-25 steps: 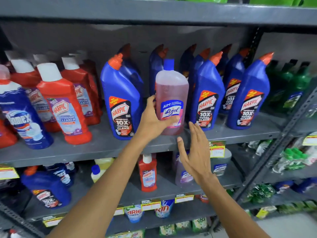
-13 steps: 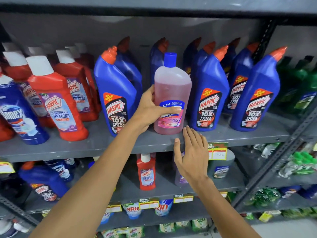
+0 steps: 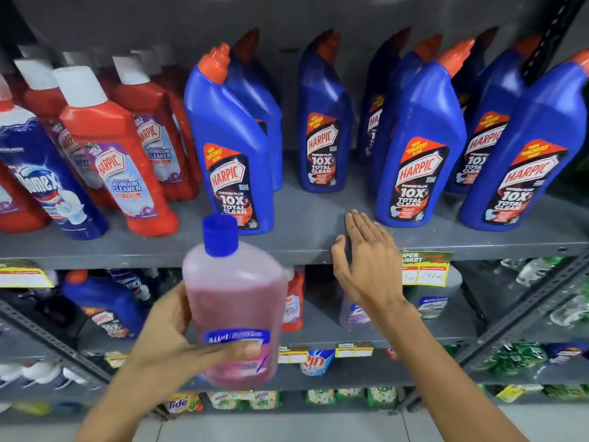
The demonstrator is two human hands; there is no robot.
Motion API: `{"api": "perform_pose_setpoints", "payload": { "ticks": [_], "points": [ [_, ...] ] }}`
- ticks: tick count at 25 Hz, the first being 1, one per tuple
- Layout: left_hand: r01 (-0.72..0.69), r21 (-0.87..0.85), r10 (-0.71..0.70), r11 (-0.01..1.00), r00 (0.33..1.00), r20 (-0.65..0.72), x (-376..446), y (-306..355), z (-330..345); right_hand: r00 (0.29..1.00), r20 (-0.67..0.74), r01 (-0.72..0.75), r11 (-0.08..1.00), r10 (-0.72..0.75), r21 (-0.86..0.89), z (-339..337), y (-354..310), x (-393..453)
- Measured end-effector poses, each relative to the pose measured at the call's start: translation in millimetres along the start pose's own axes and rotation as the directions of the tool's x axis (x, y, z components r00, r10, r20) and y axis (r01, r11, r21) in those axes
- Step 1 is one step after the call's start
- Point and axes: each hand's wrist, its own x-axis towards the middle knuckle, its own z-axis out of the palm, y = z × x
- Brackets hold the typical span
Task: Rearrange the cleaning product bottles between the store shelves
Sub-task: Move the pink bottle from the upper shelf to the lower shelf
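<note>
right now your left hand (image 3: 169, 333) is wrapped around the lower body of the translucent pink plastic bottle with the blue screw cap (image 3: 234, 298), thumb across the blue label band and fingers behind; the bottle is in the air in front of the shelving, upright, clear of every shelf. your right hand (image 3: 366, 263) lies open and flat, fingers together, resting on the front lip of the grey metal upper shelf (image 3: 302, 218), gripping nothing.

the bottle looks nearly full of liquid, so judge it fairly heavy for one hand, with the weight low and free to slosh. its walls are smooth, probably a little slick and slightly squeezable. your hold around the wide lower part near the label seems sound; the narrow shoulder under the cap would be a second place for a hand.

beyond your right hand there is a bare patch of shelf between the tall blue angled-neck toilet cleaner bottles with orange caps (image 3: 232, 148). to the left stand red bathroom cleaner bottles with white caps (image 3: 118, 154). below, the grey lower shelf (image 3: 350, 333) carries a few more bottles.
</note>
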Motion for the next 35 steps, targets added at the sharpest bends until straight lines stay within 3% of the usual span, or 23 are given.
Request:
{"api": "perform_pose_setpoints", "payload": {
  "ticks": [2, 7, 15, 19, 24, 35],
  "points": [
    [0.102, -0.003, -0.102, 0.995, 0.994, -0.036, -3, -46, 4, 1.000, -0.026, -0.007, 1.000, 0.006, -0.027, 3, -2, 0],
    [0.232, -0.044, -0.235, 0.972, 0.932, -0.275, 33, -146, 30, 0.997, -0.080, -0.021, 1.000, 0.020, -0.021, 10, -4, -1],
    [0.316, -0.135, -0.341, 0.939, 0.810, -0.478, 82, -207, 81, 0.991, -0.133, -0.006, 1.000, 0.004, -0.020, 16, -2, 2],
    [0.342, -0.197, -0.395, 0.919, 0.806, -0.441, 93, -226, 82, 0.986, -0.163, 0.013, 1.000, -0.015, -0.015, 18, 0, 3],
    [0.317, -0.196, -0.370, 0.928, 0.849, -0.378, 96, -234, 75, 0.981, -0.191, 0.017, 1.000, -0.017, -0.003, 20, 0, 2],
    [0.343, -0.153, -0.375, 0.927, 0.865, -0.333, 104, -235, 64, 0.979, -0.205, 0.020, 1.000, -0.018, 0.010, 20, -1, 2]
  ]
}}
